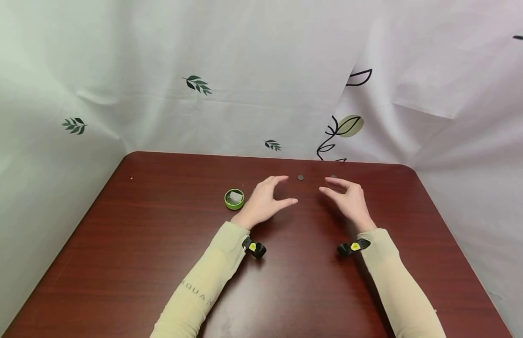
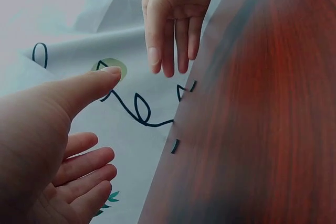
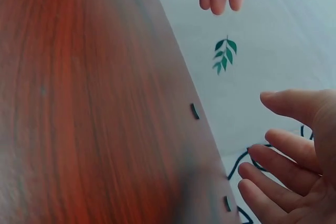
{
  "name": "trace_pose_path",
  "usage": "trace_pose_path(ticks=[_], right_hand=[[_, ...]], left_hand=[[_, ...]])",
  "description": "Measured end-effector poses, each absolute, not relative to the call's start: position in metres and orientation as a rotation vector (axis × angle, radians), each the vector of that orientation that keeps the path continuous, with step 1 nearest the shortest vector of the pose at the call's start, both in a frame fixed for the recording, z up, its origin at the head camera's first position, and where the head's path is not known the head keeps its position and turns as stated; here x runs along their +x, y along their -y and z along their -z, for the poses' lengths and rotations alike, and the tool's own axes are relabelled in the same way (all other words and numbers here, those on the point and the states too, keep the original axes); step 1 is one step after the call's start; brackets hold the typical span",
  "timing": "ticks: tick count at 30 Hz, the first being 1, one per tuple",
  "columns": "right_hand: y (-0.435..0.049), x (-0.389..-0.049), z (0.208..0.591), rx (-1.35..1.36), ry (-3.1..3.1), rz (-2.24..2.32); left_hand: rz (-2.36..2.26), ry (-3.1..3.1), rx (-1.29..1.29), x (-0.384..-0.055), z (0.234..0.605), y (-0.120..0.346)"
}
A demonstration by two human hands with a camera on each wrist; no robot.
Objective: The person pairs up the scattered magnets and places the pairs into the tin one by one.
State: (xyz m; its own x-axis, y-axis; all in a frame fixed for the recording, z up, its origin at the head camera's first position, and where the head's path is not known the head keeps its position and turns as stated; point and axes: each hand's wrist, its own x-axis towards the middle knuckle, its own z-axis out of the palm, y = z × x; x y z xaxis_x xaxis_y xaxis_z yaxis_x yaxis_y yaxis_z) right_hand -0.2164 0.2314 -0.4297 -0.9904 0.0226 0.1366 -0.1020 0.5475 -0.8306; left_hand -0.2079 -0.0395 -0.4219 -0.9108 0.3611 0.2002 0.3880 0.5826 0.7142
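Note:
My left hand point(image 1: 263, 202) is held over the table with its thumb and fingers spread apart, holding nothing. Facing it from the right is my right hand point(image 1: 350, 201), likewise spread and holding nothing. Near the table's back edge lie two small dark discs. One disc point(image 1: 300, 178) is just beyond the left fingertips; the other disc point(image 1: 333, 177) is partly hidden behind the right fingers. Both wrist views show the hands apart from these discs. Beside the left hand sits a round green-rimmed container point(image 1: 234, 207) with a pale rectangular piece point(image 1: 236, 197) inside.
The reddish-brown wooden table point(image 1: 117, 244) has rounded back corners. White fabric point(image 1: 244, 112) printed with leaves hangs right behind it and along both sides. A tiny pale speck point(image 1: 132, 178) lies at the back left.

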Motion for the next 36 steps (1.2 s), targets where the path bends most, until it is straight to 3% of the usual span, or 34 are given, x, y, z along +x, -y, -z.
trace_pose_path(ticks=[16, 36], right_hand=[[-0.264, -0.242, 0.429, -0.037, 2.656, -1.374], [-0.275, -0.274, 0.437, -0.084, 2.706, -1.299]], left_hand=[[1.231, 2.814, -0.677, -0.254, 0.412, 0.014], [1.270, 2.939, -0.555, -0.296, 0.442, -0.016]])
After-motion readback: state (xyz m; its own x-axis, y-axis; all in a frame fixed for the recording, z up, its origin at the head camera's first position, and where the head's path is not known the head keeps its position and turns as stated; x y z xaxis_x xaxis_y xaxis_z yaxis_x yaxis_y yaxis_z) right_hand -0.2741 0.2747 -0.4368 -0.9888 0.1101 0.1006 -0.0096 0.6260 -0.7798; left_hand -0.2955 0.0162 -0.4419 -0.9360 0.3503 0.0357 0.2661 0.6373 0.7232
